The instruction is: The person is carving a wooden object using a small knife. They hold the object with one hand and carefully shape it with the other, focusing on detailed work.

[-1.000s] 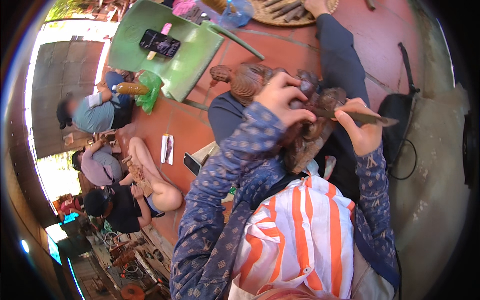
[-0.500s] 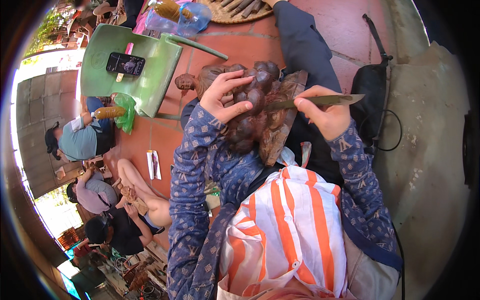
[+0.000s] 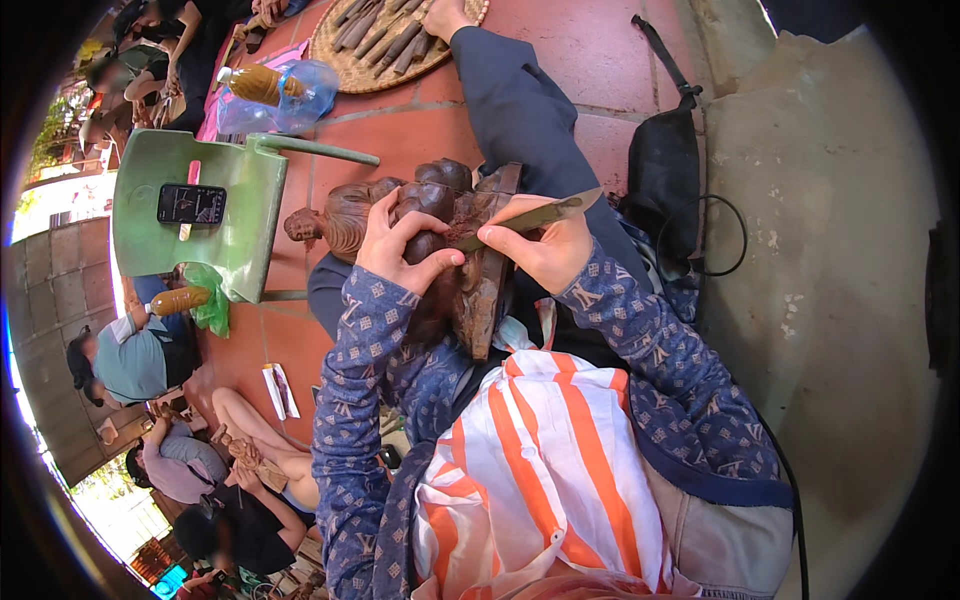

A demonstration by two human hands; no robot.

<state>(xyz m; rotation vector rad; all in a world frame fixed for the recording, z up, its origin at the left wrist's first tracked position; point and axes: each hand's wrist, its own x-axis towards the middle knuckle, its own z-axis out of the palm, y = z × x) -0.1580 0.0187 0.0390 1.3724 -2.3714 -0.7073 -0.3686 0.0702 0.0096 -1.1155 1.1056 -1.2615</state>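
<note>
A dark brown carved wooden statue (image 3: 345, 216), with a small figure's head at its left end and rounded lumps along it, lies across my lap. My left hand (image 3: 402, 248) is spread over the lumps and grips them, its thumb pointing toward the blade. In my right hand (image 3: 545, 245) is a flat metal knife (image 3: 552, 212), pinched between thumb and fingers. Its left tip rests against the carving close to my left thumb, and its other end sticks out past my fingers. The statue's flat, rough base (image 3: 487, 310) faces my right hand.
On the left stands a green plastic chair (image 3: 245, 190) with a phone (image 3: 191, 204) on it. A woven tray (image 3: 440, 80) of tools lies beyond my leg. A black bag (image 3: 665, 175) with a cord is on the right. Several people sit at the left.
The whole view has shifted, so the scene sits differently. My right hand and the knife have come nearer to my left thumb. My left hand stays on the statue.
</note>
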